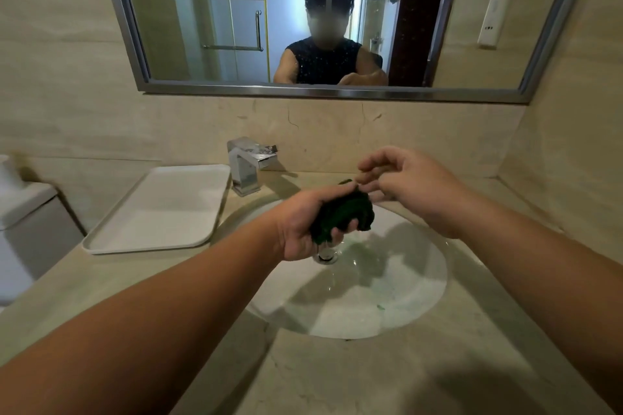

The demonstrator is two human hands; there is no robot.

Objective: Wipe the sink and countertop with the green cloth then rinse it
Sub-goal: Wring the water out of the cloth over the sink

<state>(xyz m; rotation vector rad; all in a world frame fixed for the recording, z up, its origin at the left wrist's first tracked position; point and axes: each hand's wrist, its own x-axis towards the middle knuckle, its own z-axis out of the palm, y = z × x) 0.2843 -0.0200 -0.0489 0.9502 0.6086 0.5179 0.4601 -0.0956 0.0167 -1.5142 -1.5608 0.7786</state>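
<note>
Green cloth [347, 214]: wadded into a dark ball, clenched in my left hand [303, 229] above the sink [404, 300], over the drain [325, 257].
My right hand [409, 184]: fingers loose and spread, gripping nothing, tips just beside the cloth's top edge.
Faucet [247, 165]: behind the basin.
White tray [158, 209]: on the countertop [371, 381], left of the faucet.

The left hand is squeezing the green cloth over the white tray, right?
Not quite: the head view shows the left hand squeezing the green cloth over the sink. The white tray sits apart, left of the faucet.
</note>
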